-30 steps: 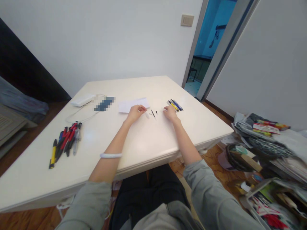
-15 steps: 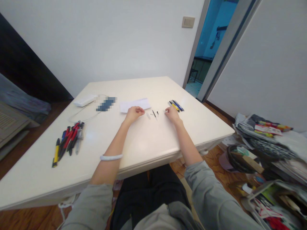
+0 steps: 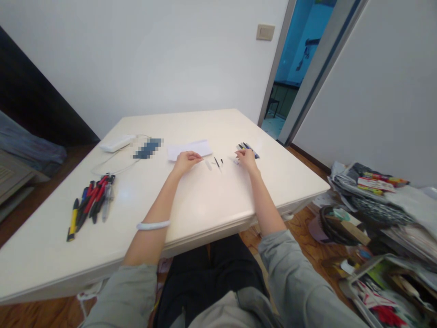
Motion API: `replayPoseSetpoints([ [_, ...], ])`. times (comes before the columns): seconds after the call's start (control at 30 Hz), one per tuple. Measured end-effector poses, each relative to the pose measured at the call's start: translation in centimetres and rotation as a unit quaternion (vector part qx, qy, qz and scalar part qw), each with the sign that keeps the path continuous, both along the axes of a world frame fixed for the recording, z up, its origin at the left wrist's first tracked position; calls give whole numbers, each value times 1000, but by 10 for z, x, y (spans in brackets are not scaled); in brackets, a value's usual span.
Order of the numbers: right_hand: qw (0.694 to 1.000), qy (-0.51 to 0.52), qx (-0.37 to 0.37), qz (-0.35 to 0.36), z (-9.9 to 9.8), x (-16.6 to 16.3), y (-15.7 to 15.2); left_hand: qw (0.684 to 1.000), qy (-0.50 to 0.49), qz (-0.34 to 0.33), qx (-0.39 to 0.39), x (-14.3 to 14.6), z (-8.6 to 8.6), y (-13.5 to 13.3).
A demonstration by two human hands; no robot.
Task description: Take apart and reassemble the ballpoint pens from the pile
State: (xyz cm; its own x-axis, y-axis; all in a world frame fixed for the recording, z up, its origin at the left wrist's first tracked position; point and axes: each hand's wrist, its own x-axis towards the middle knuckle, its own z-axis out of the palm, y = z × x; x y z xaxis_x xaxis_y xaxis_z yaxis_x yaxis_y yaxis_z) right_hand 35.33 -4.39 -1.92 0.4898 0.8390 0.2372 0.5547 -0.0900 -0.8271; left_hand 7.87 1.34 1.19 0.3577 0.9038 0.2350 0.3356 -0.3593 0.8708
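Observation:
My left hand (image 3: 186, 160) rests on the white table (image 3: 191, 200) with its fingers curled, just below a white sheet of paper (image 3: 190, 149). A small clear pen part (image 3: 208, 164) lies right beside its fingertips. Small black pen parts (image 3: 217, 161) lie between my hands. My right hand (image 3: 246, 157) is closed in a pinch on a small thing I cannot name, next to a few pens (image 3: 250, 149) with blue, yellow and black barrels.
A heap of several red, black, blue and yellow pens (image 3: 90, 204) lies at the table's left. A white charger with cable (image 3: 115, 144) and a blurred dark object (image 3: 148, 148) sit at the far left. Piles of papers and bags (image 3: 372, 200) crowd the floor at right.
My right hand has shifted slightly away from me, closer to the pens at right. My left hand has stayed in place.

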Motion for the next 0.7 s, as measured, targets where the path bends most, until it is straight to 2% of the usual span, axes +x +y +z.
replayPoseSetpoints([
  [0.17, 993, 115, 33, -20, -3, 12, 6, 993, -85, 43, -66, 1, 5, -2],
  [0.37, 984, 167, 50, -33, 0, 18, 2, 988, -91, 82, -97, -1, 15, -9],
  [0.53, 986, 160, 46, -29, 2, 15, -2, 989, -78, 74, -103, -1, 15, -10],
  [0.7, 998, 69, 8, 2, 3, 7, -5, 990, -68, 69, -99, -2, 13, -7],
])
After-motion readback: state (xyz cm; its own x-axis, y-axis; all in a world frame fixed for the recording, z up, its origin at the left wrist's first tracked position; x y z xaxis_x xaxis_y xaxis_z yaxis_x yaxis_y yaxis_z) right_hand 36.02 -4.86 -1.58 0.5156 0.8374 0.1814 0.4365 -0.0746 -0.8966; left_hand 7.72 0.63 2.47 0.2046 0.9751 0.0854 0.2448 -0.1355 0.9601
